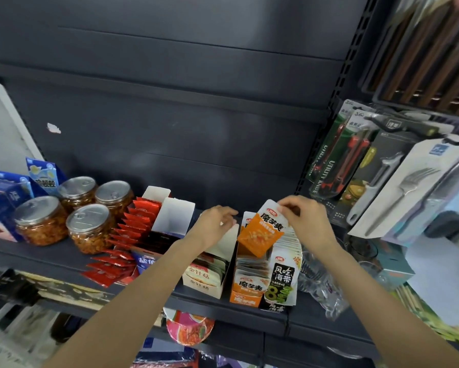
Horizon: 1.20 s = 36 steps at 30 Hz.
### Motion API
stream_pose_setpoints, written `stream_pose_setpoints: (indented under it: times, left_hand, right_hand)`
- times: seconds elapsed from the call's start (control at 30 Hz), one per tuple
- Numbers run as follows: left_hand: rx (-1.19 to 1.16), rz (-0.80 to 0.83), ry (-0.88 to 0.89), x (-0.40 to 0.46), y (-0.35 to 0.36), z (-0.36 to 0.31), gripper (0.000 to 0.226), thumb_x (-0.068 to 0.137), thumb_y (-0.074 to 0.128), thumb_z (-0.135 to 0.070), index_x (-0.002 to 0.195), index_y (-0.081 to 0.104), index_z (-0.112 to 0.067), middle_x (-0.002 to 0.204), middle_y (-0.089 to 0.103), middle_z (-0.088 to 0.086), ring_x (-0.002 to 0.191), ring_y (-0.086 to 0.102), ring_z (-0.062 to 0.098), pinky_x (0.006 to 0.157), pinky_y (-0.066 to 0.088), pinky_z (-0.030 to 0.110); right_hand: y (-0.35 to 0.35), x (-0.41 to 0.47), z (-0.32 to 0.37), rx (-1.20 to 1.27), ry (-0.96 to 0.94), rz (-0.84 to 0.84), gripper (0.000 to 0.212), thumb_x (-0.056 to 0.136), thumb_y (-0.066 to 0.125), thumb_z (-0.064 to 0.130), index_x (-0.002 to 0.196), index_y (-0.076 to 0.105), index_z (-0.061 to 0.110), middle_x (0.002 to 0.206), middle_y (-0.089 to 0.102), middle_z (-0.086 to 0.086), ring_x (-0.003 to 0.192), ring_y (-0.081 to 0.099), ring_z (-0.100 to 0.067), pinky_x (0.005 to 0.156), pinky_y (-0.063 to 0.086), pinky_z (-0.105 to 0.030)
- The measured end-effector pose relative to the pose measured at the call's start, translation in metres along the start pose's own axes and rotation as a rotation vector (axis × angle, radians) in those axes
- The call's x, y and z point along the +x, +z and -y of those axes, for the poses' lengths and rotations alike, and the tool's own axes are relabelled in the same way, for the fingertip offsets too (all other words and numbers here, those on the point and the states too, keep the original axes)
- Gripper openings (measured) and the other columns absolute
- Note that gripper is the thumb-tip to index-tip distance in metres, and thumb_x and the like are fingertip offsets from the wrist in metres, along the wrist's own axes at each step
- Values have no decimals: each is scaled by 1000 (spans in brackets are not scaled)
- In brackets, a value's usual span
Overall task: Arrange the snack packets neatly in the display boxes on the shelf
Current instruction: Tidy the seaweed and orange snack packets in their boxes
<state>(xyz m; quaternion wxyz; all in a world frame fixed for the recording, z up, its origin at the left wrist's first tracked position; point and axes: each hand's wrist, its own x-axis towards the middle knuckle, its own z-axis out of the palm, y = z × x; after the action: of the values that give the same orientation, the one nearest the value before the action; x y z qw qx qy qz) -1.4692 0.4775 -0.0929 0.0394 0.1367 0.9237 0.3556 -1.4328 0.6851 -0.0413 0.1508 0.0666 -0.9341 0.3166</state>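
Note:
My right hand (306, 221) pinches the top edge of an orange and white snack packet (260, 231), holding it tilted above the orange display box (245, 297), which is filled with several similar packets. A black and green seaweed display box (282, 285) stands just right of it with white packets inside. My left hand (217, 224) rests on the raised back flap of the beige display box (204, 281), fingers curled over its edge. Further left, a blue display box (146, 260) holds dark packets, and a row of red packets (124, 235) lies beside it.
Several clear jars (90, 227) with metal lids and blue cartons (41, 175) stand at the shelf's left. Packaged utility knives (339, 160) and cutlery (408, 187) hang at right. A crumpled clear plastic wrapper (321, 285) lies right of the boxes. A lower shelf holds a bowl-shaped package (189, 329).

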Motion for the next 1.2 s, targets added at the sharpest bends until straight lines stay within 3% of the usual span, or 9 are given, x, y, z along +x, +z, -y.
stream_pose_setpoints:
  times: [0.07, 0.13, 0.37, 0.43, 0.63, 0.77, 0.83, 0.97, 1.2]
  left_hand:
    - [-149, 7, -46, 0, -3, -7, 30, 99, 45, -21, 127, 55, -15, 99, 67, 3, 75, 64, 10, 68, 44, 10]
    - [-277, 42, -102, -2, -7, -15, 29, 100, 42, -25, 124, 55, -15, 86, 68, 1, 63, 62, 8, 56, 42, 12]
    - [-907, 59, -393, 1, -16, -28, 34, 99, 46, -34, 109, 64, -8, 92, 72, 12, 82, 70, 19, 70, 52, 23]
    - [-1015, 65, -422, 3, -19, -30, 32, 98, 49, -31, 107, 63, -4, 96, 71, 15, 87, 70, 19, 70, 54, 23]
    - [-1193, 95, -477, 1, -14, -33, 20, 91, 58, -4, 109, 59, 2, 94, 71, 16, 82, 71, 17, 67, 57, 22]
    - [-1307, 4, -437, -3, -11, -31, 26, 89, 55, 7, 112, 59, -5, 95, 70, 14, 81, 70, 17, 70, 56, 22]
    - [-1309, 15, -356, -8, -13, -32, 33, 88, 55, 8, 115, 60, -12, 99, 72, 11, 88, 71, 17, 72, 56, 22]
    - [-1070, 16, -194, -21, -18, -34, 49, 85, 59, 8, 122, 56, -24, 111, 69, 3, 100, 67, 15, 81, 55, 24]
    - [-673, -224, 74, -36, -29, -44, 61, 80, 66, 8, 123, 51, -32, 107, 62, -7, 98, 63, 15, 73, 50, 9]
  right_hand:
    - [-7, 0, 2, 10, -12, -46, 12, 90, 60, 12, 92, 71, 14, 87, 68, 3, 76, 60, -9, 67, 39, -8]
    - [-13, -1, 4, 49, -12, -83, 11, 90, 60, 12, 89, 71, 14, 83, 67, 6, 73, 60, -7, 65, 41, -9]
    - [-31, -5, 0, 428, 39, -174, 22, 89, 61, 10, 79, 67, 28, 80, 68, 14, 75, 63, -9, 71, 51, -24]
    - [-35, -7, -3, 473, 6, -150, 23, 88, 62, 9, 80, 68, 29, 82, 70, 13, 74, 63, -3, 70, 50, -19]
    - [-41, -11, -8, 448, -110, -114, 21, 83, 66, 4, 84, 72, 24, 88, 69, 8, 84, 63, -2, 80, 47, -16]
    - [-33, -14, -22, 273, -6, -161, 16, 83, 67, 13, 92, 73, 25, 114, 56, 6, 106, 51, -5, 92, 40, -19]
    - [-29, -16, -26, 280, 57, -213, 19, 86, 63, 8, 95, 70, 24, 115, 56, 2, 105, 53, -8, 91, 44, -22]
    - [-21, -20, -22, 814, 294, -163, 27, 97, 44, 3, 97, 68, 16, 104, 68, -5, 90, 65, -8, 81, 56, -25]
    - [-19, -22, -24, 877, 253, -67, 38, 84, 57, -10, 111, 64, 15, 96, 71, 2, 87, 69, -10, 75, 55, -21]
